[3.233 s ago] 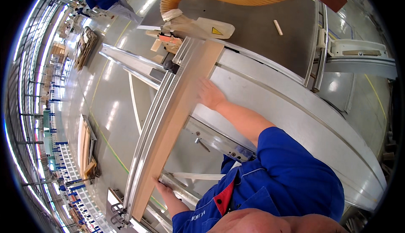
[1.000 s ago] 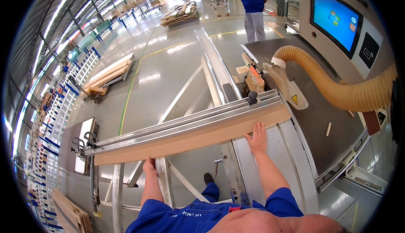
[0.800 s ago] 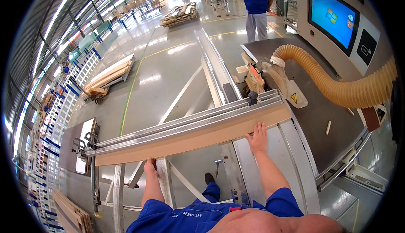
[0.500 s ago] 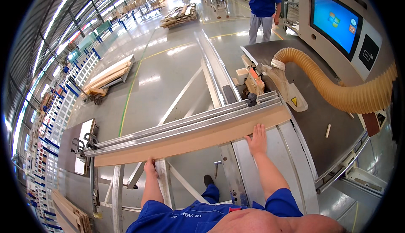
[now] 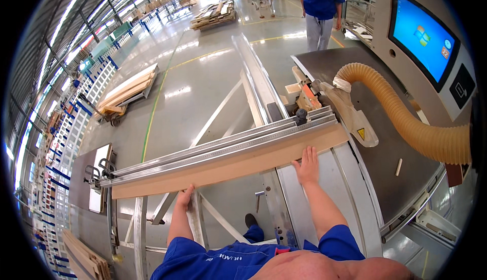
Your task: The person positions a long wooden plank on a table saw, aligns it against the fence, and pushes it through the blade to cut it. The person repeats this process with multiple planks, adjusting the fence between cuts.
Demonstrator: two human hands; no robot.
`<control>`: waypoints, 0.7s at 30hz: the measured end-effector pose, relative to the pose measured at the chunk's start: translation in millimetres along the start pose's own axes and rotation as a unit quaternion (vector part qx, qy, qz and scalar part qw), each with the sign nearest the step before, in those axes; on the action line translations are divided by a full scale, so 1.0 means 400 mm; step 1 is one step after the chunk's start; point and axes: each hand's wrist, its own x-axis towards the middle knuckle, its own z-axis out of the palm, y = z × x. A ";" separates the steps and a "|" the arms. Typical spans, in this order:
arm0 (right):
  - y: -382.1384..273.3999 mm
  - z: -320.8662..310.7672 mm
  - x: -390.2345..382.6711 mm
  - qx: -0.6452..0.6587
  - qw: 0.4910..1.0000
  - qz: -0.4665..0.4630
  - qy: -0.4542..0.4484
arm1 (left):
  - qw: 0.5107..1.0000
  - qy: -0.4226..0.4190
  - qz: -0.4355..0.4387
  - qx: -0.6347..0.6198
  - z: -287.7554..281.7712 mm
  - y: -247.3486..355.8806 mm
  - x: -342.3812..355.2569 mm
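A long flat wooden board (image 5: pixel 231 167) lies against the silver crosscut fence (image 5: pixel 218 152) of a sliding table saw. My left hand (image 5: pixel 184 197) is at the board's near edge, left of its middle. Its thumb side shows at the edge, while the other fingers are mostly hidden, seemingly under the board. My right hand (image 5: pixel 307 166) lies flat with fingers stretched out, their tips on the board's near edge toward its right end. Under that palm is the grey sliding table (image 5: pixel 299 199). Past the board's right end stands the clear saw guard (image 5: pixel 357 123), with a yellow warning triangle.
A ribbed tan hose (image 5: pixel 395 110) arches from the guard over the dark saw table (image 5: pixel 385 173), where a small wood offcut (image 5: pixel 398 167) lies. A lit screen (image 5: pixel 423 39) stands at right. Another person (image 5: pixel 321 6) stands beyond the saw. Stacked boards (image 5: pixel 129 90) sit at left.
My left hand has shifted slightly right along the board's edge, its thumb side more visible. My right hand stays flat. The view has turned a little; the other person appears farther right.
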 end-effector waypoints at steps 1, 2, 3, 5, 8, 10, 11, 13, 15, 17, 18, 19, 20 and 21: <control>-0.003 0.001 0.012 -0.003 1.000 -0.001 -0.004 | 1.000 0.004 -0.001 -0.004 0.002 0.009 0.008; -0.007 0.003 0.025 -0.012 1.000 0.007 -0.018 | 1.000 -0.003 -0.003 0.000 0.005 0.019 0.018; -0.010 0.005 0.038 -0.006 1.000 0.007 -0.023 | 1.000 -0.009 -0.005 0.004 0.006 0.030 0.029; -0.016 0.011 0.063 -0.011 0.999 0.020 -0.044 | 1.000 -0.013 -0.009 0.009 0.010 0.050 0.049; -0.025 0.023 0.098 -0.009 0.998 0.027 -0.054 | 1.000 -0.007 -0.005 0.013 0.014 0.078 0.068; -0.030 0.032 0.118 -0.013 0.998 0.025 -0.053 | 1.000 -0.007 0.007 0.013 0.019 0.093 0.076; -0.032 0.037 0.132 -0.025 0.997 0.033 -0.065 | 1.000 -0.004 0.006 0.017 0.022 0.103 0.085; -0.034 0.046 0.152 -0.018 0.998 0.025 -0.053 | 1.000 0.013 -0.008 0.024 0.027 0.117 0.099; -0.036 0.052 0.168 -0.019 0.998 0.026 -0.055 | 0.999 0.022 -0.006 0.032 0.030 0.124 0.116; -0.037 0.056 0.177 -0.022 0.997 0.033 -0.064 | 0.999 0.028 -0.001 0.034 0.031 0.124 0.130; -0.038 0.058 0.180 -0.019 0.998 0.028 -0.055 | 0.999 0.026 0.004 0.032 0.031 0.123 0.137; -0.038 0.059 0.182 -0.018 0.998 0.028 -0.054 | 0.999 0.035 -0.003 0.037 0.030 0.120 0.141; -0.039 0.060 0.183 -0.023 0.997 0.037 -0.064 | 0.999 0.022 0.013 0.027 0.029 0.117 0.145; -0.039 0.060 0.182 -0.016 0.998 0.029 -0.052 | 0.999 0.018 0.016 0.024 0.027 0.113 0.148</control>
